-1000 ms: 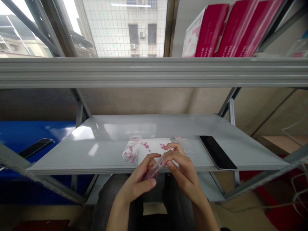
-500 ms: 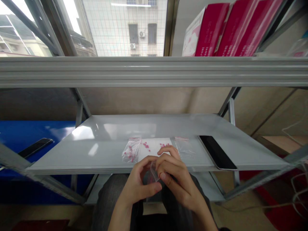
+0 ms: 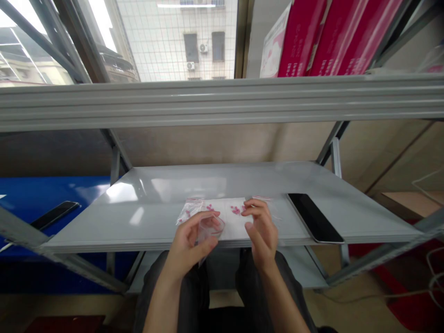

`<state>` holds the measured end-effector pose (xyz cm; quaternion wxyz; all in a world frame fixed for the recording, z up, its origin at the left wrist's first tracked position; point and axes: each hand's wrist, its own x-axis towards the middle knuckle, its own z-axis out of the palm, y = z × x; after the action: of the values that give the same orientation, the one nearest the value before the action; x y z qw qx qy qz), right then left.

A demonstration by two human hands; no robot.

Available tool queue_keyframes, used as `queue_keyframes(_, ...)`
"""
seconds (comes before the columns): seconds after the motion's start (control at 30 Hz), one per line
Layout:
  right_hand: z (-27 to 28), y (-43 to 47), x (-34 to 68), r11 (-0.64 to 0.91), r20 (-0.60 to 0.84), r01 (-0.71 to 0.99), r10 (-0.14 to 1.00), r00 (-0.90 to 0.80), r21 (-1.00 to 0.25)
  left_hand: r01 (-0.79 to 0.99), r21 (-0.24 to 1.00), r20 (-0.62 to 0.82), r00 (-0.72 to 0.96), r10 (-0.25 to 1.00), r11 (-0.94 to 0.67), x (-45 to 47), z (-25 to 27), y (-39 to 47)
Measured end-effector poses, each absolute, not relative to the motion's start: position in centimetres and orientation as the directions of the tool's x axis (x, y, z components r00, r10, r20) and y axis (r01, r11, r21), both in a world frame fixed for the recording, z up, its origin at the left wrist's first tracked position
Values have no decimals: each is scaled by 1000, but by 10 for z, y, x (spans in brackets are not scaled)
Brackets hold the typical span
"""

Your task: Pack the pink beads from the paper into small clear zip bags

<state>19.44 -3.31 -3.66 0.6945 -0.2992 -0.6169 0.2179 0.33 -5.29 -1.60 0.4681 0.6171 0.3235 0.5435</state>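
My left hand holds a small clear zip bag between thumb and fingers, its mouth spread into a round opening. My right hand is apart from the bag, fingers bent and parted, over the right side of a white paper sheet. Close to its fingertips lies a group of small pink pieces. More pink pieces show at the sheet's left part, partly behind my left hand. Left of them lies another clear bag with pink pieces inside. A flat clear bag sits partly behind my right hand.
A black phone lies on the right of the grey shelf. Another dark phone rests on the blue surface at left. Above runs a metal shelf beam, with red boxes standing on it.
My hands have parted: the right moved away from the bag toward the pink pieces on the right. The bag's mouth now stands open in my left hand, which shifted slightly left and up.
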Motion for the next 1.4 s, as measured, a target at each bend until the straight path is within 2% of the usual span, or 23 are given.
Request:
queue_keyframes(0.13, -54, -16, 193, 670, 701, 214, 701, 132, -711, 250, 820, 405, 383, 830, -515, -13, 20, -19)
queue_keyframes(0.23, -58, -12, 191, 643, 709, 339, 696, 118, -687, 423, 645, 364, 563, 742, -637, -14, 40, 20)
queue_keyframes(0.3, -59, -11, 190, 603, 696, 412, 709, 116, -683, 531, 465, 296, 661, 689, -709, -9, 42, 47)
queue_keyframes(0.33, -61, -10, 190, 569, 677, 452, 727, 113, -687, 551, 425, 263, 684, 681, -718, -6, 40, 59)
queue_keyframes(0.43, -65, -8, 191, 477, 617, 547, 781, 95, -688, 579, 341, 163, 740, 653, -741, 4, 28, 86)
queue_keyframes(0.57, -69, -9, 192, 447, 596, 613, 802, 48, -651, 599, 234, 55, 778, 626, -766, 17, 14, 100)
queue_keyframes(0.87, -70, -12, 188, 344, 509, 752, 860, -12, -562, 635, 43, -27, 773, 634, -772, 30, 10, 99)
queue_keyframes(1.1, -70, -10, 187, 295, 473, 806, 881, -21, -513, 643, -33, -58, 763, 644, -765, 37, 12, 93)
queue_keyframes(1.4, -72, -8, 187, 268, 448, 828, 894, -23, -492, 649, -58, -72, 755, 652, -758, 42, 13, 89)
